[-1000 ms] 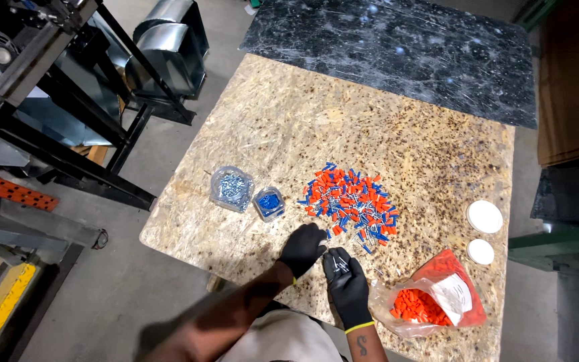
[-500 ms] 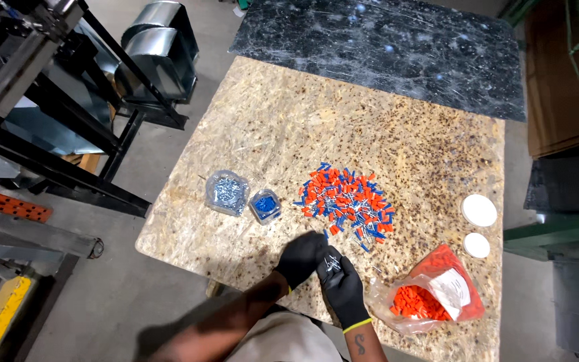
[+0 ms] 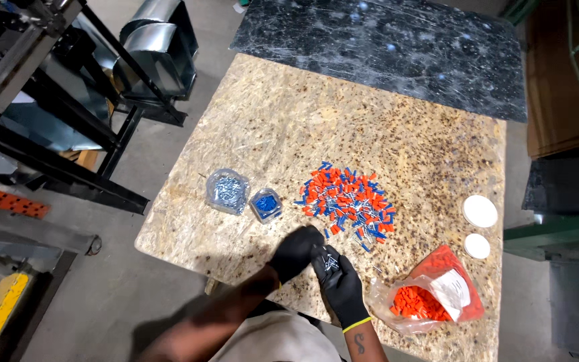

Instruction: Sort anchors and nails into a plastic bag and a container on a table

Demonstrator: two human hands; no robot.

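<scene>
Both my hands wear black gloves and meet at the near edge of the chipboard table [image 3: 269, 114]. My right hand [image 3: 340, 287] is turned palm up and cups a few small silver metal pieces [image 3: 330, 261]. My left hand [image 3: 296, 250] is curled over that palm with its fingertips at the pieces; whether it pinches one is hidden. Just beyond the hands lies a spread pile of orange and blue connectors [image 3: 346, 201] mixed with silver bits.
Two small clear tubs sit left of the pile, one with silver screws [image 3: 228, 191] and one with blue pieces [image 3: 266, 204]. A plastic bag of orange connectors [image 3: 430, 298] lies at the right, with two white lids [image 3: 480, 211] beyond it. A dark stone slab [image 3: 383, 47] and metal racks [image 3: 55, 100] surround the table.
My hands stay together at the table's near edge; only the view has shifted slightly. The pile, tubs and bag have not moved.
</scene>
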